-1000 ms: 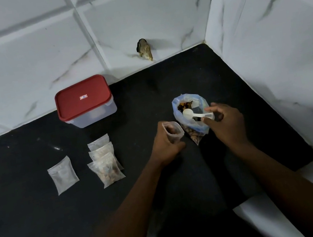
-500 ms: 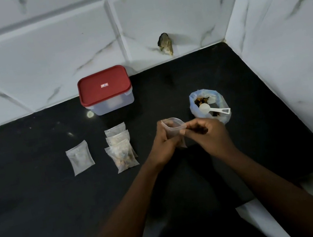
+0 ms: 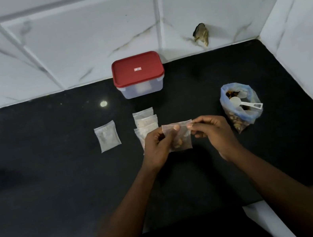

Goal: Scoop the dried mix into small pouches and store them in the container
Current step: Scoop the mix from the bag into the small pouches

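A small clear pouch [image 3: 182, 137] with some dried mix in its bottom hangs between both hands over the black counter. My left hand [image 3: 157, 147] pinches its top left part with the thumb across the front. My right hand [image 3: 211, 129] pinches its top right corner. To the right stands an open blue-tinted bag of dried mix [image 3: 241, 110] with a white scoop [image 3: 243, 103] lying in its mouth. Three pouches [image 3: 145, 121] lie overlapped left of my hands, and one more pouch [image 3: 107, 136] lies apart further left. The container [image 3: 138, 75] with a red lid on it stands at the back.
The black counter [image 3: 59, 187] ends at white tiled walls behind and on the right. A brownish lump [image 3: 201, 34] sticks to the back wall above the counter. The counter's front edge runs below my forearms.
My right hand let go of the scoop, which now lies in the bag, and came over to the pouch. The pouch's open mouth is now pressed flat between both hands.
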The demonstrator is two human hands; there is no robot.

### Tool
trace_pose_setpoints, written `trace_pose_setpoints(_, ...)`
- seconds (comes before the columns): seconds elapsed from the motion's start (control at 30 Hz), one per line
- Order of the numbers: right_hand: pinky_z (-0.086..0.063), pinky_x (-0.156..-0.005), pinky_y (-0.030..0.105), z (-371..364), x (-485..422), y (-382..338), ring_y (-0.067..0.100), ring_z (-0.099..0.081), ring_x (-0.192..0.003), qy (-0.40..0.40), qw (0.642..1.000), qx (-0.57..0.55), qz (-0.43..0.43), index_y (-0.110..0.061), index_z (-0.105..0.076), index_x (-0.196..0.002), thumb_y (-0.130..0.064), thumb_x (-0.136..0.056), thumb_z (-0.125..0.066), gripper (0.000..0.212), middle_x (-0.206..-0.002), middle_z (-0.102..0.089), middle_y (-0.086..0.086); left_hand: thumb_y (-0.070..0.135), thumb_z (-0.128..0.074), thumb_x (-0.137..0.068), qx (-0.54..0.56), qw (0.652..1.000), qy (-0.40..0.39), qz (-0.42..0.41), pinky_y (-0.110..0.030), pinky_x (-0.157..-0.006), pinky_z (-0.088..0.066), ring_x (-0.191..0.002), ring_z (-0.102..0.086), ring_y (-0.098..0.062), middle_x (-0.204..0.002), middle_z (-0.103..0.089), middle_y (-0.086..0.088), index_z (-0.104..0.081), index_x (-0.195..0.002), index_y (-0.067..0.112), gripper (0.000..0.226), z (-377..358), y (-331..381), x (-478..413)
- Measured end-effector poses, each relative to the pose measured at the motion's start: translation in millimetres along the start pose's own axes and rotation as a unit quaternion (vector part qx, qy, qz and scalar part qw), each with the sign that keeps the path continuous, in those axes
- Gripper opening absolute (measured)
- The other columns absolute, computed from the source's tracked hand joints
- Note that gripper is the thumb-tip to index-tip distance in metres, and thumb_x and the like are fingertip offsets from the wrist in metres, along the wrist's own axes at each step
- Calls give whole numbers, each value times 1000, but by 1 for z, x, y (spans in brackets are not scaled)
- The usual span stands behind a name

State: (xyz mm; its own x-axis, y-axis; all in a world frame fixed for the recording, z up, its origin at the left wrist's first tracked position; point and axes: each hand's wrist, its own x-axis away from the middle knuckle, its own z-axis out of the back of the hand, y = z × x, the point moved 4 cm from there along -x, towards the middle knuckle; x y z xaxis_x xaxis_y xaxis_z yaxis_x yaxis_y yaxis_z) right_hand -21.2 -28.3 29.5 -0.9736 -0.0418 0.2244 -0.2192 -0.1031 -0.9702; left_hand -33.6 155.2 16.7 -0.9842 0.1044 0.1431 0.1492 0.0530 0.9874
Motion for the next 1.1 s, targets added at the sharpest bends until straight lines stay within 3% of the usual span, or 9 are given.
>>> trace_pose_setpoints(0.17,-60,-86,42,-26,3,1,26,-72,-94,16,1000,-8,11,-9,-77,-92,-10,-93,-69,8,-93,-75,7,21,-62,-102,-23,999,29,-33,-52,-78,-60,-87,-71,-42,-91,-74,-22,-74,-98,-2,26,20,-3,5)
trace_pose_setpoints(0.43,-59,-86,38,-55,10,6,15,-71,-92,-2,1000,1,-23,-17,-75,-99,-19,-93,-70,8,-97,-76,2,17,-62,-102,-4,998,52,-24,-56,-79,-58,-85,-69,-48,-87,-72,-27,-75,-93,-5,27,48,-16,8)
trace_pose_setpoints(0.57,-59,-84,32,-66,9,5,13,-73,-94,-18,1000,20,-10,-16,-77,-98,-22,-93,-73,9,-97,-77,-1,18,-63,-101,10,999,47,-1,-44,-77,-62,-88,-73,-40,-91,-75,-24,-76,-96,-3,26,55,-22,10)
trace_pose_setpoints(0.67,-59,-88,36,-70,7,9,16,-74,-95,-24,999,19,-14,-14,-77,-100,-21,-94,-72,11,-96,-78,1,16,-61,-102,22,999,25,14,-30,-74,-59,-81,-74,-25,-90,-76,-20,-76,-94,-3,26,54,-22,13)
trace_pose_setpoints(0.73,-59,-91,40,-72,4,14,16,-74,-96,-37,998,35,-22,-15,-77,-102,-22,-96,-69,12,-97,-78,1,17,-60,-103,16,1000,9,20,-28,-75,-59,-83,-75,-23,-92,-78,-18,-76,-97,-5,28,57,-24,16)
trace_pose_setpoints(0.87,-58,-94,45,-78,3,24,14,-74,-96,-52,996,58,-46,-19,-76,-102,-25,-98,-66,12,-98,-78,-1,29,-55,-104,-9,1000,-12,25,-44,-88,-61,-94,-75,-36,-96,-78,-17,-77,-98,-4,40,66,-28,23)
trace_pose_setpoints(0.93,-59,-93,45,-81,2,27,13,-74,-95,-51,995,60,-60,-20,-76,-102,-25,-98,-66,12,-97,-78,-2,31,-51,-106,-20,999,-15,34,-49,-93,-59,-96,-75,-33,-98,-79,-15,-77,-97,-2,43,69,-30,23)
trace_pose_setpoints(1.03,-58,-95,47,-87,2,32,15,-74,-98,-56,994,49,-77,-19,-76,-103,-26,-98,-66,14,-99,-78,0,35,-51,-107,-48,998,-3,47,-55,-95,-57,-97,-76,-30,-100,-79,-11,-78,-99,3,42,76,-36,22)
trace_pose_setpoints(1.1,-58,-96,46,-87,0,35,16,-74,-100,-50,994,32,-92,-19,-77,-104,-26,-96,-69,14,-101,-78,0,43,-54,-104,-63,996,3,57,-62,-92,-55,-96,-74,-37,-98,-79,-10,-78,-97,6,45,81,-40,20)
